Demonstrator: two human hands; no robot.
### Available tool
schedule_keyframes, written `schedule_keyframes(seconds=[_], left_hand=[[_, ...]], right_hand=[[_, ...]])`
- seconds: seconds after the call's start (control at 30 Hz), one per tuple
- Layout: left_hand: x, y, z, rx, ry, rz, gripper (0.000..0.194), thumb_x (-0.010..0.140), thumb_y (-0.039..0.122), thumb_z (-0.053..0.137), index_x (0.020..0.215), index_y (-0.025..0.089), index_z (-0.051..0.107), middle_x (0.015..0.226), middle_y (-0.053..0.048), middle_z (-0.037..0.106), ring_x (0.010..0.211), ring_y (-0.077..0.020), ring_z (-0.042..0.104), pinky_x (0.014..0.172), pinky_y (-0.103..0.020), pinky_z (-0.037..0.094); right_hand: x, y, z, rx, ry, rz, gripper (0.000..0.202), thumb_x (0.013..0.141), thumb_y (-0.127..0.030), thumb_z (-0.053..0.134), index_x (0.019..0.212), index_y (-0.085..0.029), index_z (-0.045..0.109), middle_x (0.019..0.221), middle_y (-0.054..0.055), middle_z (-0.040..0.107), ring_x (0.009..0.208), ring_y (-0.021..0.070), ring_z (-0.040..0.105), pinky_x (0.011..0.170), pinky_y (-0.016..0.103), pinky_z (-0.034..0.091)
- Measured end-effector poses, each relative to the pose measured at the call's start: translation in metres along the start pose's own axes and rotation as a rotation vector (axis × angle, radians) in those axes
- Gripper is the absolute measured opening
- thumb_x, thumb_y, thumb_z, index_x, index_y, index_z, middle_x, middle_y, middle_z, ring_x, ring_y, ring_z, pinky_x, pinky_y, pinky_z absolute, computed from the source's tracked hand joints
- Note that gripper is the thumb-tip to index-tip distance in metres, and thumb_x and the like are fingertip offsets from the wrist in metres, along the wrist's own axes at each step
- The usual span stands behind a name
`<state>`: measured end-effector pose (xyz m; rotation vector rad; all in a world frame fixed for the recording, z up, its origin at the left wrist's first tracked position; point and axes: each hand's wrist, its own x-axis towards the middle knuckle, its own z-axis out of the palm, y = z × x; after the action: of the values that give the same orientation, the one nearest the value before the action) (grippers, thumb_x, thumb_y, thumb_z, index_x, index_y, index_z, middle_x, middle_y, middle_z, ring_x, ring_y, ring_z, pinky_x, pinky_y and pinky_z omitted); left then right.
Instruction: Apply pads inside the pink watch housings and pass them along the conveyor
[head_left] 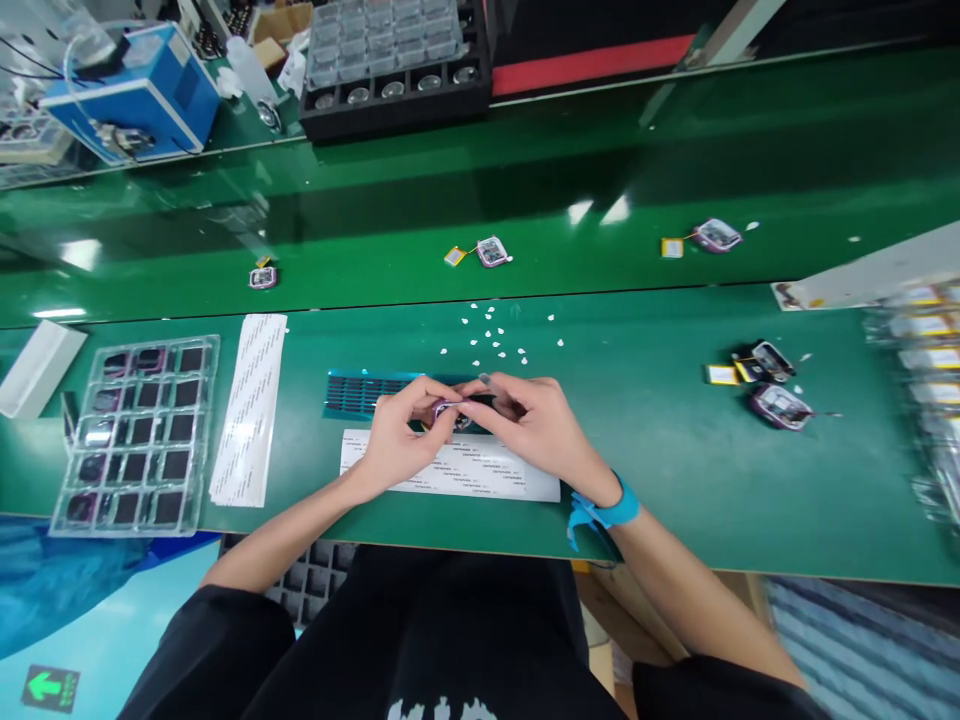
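Observation:
Between both hands, at the middle of the bench, is a small smartwatch case (444,408) with a pink-purple rim, partly hidden by fingers. My left hand (401,435) pinches it from the left with thumb and fingers. From the right, my right hand (536,420) closes its thumb and fingers on the same case; a blue strap (619,505) circles that wrist. Below the hands lies a white printed adhesive sheet (480,470). Just behind them is a blue film sheet with dark strips (367,393). Small white bits (495,333) are scattered beyond.
At left, a clear compartment tray (135,435) holds dark screens, next to another printed sheet (251,410) and a white box (37,370). Open cases with yellow batteries (724,375) sit at right; others (493,252) lie on the far strip. Stacked trays (390,60) stand behind.

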<state>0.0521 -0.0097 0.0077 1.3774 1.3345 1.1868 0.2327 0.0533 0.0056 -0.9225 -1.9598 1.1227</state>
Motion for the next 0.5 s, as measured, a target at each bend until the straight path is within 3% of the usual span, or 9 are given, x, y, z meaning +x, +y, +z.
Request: schedule_keyframes(seconds=[0.07,0.23,0.33,0.5], left_hand=[[0.000,-0.001,0.001,0.028,0.000,0.008,0.006,0.090,0.020,0.064,0.096,0.018,0.063,0.071,0.000,0.074,0.051,-0.0092,0.065,0.054,-0.020,0.056],[0.000,0.000,-0.002,0.055,-0.050,0.028,0.018,0.091,0.021,0.068,0.109,0.018,0.067,0.093,-0.004,0.081,0.062,-0.0114,0.074,0.065,-0.022,0.062],[0.002,-0.001,-0.003,0.039,-0.081,0.015,0.022,0.092,0.023,0.069,0.113,0.018,0.069,0.107,-0.008,0.081,0.069,-0.0132,0.076,0.070,-0.025,0.063],[0.006,-0.014,0.003,-0.093,-0.040,-0.066,0.024,0.092,0.026,0.068,0.114,0.016,0.068,0.100,-0.007,0.080,0.065,-0.0125,0.074,0.065,-0.024,0.062]], right_hand=[[0.000,0.000,0.002,0.027,-0.001,0.028,0.036,0.096,-0.054,0.067,0.086,-0.020,0.074,0.051,-0.008,0.039,0.047,0.0090,0.029,0.045,0.025,0.025],[0.001,0.001,0.002,0.166,-0.091,0.122,0.033,0.096,-0.052,0.066,0.091,-0.020,0.067,0.058,-0.007,0.051,0.046,0.0082,0.032,0.042,0.024,0.025],[0.002,0.002,0.004,0.162,-0.065,0.102,0.032,0.098,-0.051,0.064,0.090,-0.020,0.064,0.061,-0.006,0.056,0.050,0.0092,0.039,0.046,0.024,0.031],[0.001,0.007,0.005,-0.042,-0.056,0.029,0.029,0.104,-0.046,0.056,0.089,-0.021,0.062,0.061,-0.005,0.056,0.050,0.0104,0.043,0.049,0.026,0.034]])
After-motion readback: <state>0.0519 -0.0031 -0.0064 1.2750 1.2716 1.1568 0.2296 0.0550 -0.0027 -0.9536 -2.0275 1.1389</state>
